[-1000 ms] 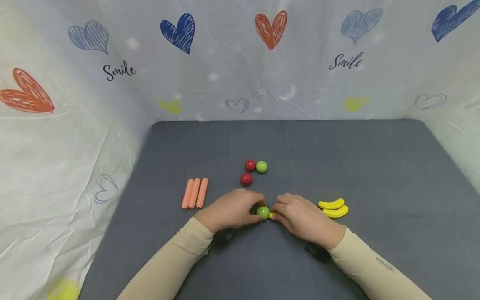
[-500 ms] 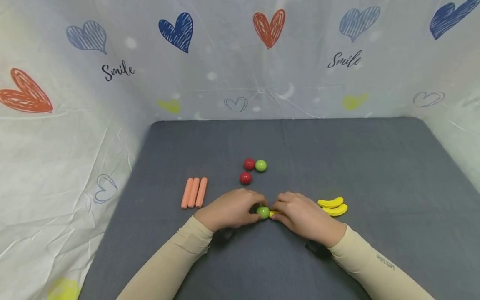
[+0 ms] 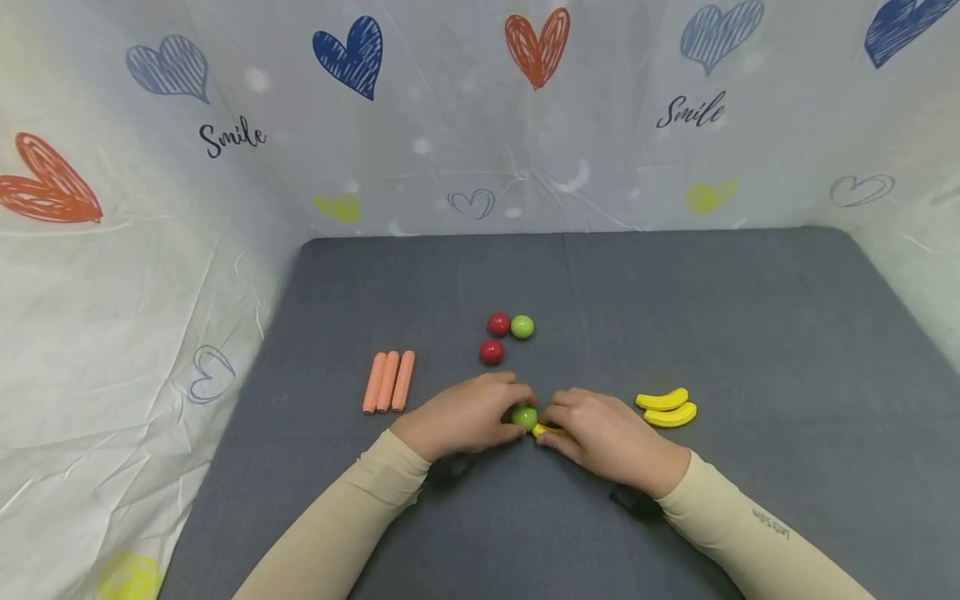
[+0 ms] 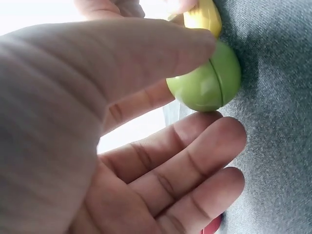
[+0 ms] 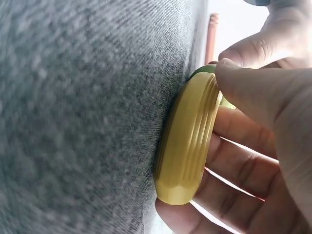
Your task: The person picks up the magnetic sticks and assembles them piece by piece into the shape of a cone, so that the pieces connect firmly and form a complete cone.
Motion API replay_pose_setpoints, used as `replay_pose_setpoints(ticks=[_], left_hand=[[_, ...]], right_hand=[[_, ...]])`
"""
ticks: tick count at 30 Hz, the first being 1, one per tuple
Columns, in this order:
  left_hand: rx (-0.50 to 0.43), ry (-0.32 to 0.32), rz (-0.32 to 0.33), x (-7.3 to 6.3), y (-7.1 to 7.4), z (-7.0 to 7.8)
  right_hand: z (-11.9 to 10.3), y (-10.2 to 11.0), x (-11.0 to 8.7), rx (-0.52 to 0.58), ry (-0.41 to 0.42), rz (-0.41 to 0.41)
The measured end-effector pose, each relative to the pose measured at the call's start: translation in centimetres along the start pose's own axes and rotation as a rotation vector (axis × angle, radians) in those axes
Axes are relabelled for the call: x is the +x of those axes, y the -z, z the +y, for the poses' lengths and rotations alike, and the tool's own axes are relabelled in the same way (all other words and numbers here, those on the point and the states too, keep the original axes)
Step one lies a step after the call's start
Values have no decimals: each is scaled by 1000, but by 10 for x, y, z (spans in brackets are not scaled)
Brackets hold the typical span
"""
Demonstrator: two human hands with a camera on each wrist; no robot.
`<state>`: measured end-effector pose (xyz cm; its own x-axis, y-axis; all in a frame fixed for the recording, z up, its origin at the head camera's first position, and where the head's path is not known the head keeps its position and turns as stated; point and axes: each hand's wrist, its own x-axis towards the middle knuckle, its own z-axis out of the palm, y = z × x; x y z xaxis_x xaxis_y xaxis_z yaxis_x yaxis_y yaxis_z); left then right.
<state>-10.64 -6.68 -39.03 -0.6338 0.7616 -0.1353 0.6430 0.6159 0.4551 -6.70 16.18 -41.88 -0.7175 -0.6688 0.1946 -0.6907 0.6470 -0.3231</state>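
Note:
Near the middle of the dark cloth, my left hand [image 3: 472, 414] pinches a glossy green ball [image 3: 524, 417] between thumb and forefinger. The left wrist view shows a seam round the green ball [image 4: 204, 85], while the other fingers extend below it. My right hand [image 3: 609, 435] holds a toy yellow banana [image 5: 187, 141] by its end, just to the ball's right, mostly hidden under the fingers from above. In the right wrist view the banana lies along the cloth, its far end overlapping the ball.
Two red balls [image 3: 491, 352] and another green ball [image 3: 522, 327] sit beyond my hands. Three pinkish-orange sticks [image 3: 387, 382] lie side by side at left. Two more toy bananas [image 3: 670, 414] rest right of my right hand. A white heart-printed curtain [image 3: 420, 117] surrounds the table [image 3: 750, 317].
The banana's visible end has shifted slightly toward the near side of the green ball. Both hands keep their hold, and the head view has tilted a little.

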Motion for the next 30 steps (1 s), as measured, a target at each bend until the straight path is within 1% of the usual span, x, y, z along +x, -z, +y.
replay_pose_setpoints(ticks=[3, 6, 11, 18, 23, 30], left_hand=[[2, 0, -6, -1, 0, -1], [2, 14, -21, -3, 1, -2], [12, 25, -48, -3, 6, -4], [38, 27, -52, -3, 8, -6], [38, 17, -61, -3, 8, -6], [35, 7, -62, -4, 10, -5]], right_hand=[[-1, 0, 0, 28, -12, -14], [-1, 1, 2, 59, -31, -30], [4, 6, 3, 94, -63, -52], [14, 15, 8, 70, -98, -58], [21, 17, 17, 38, -103, -59], [24, 23, 33, 21, -89, -61]])
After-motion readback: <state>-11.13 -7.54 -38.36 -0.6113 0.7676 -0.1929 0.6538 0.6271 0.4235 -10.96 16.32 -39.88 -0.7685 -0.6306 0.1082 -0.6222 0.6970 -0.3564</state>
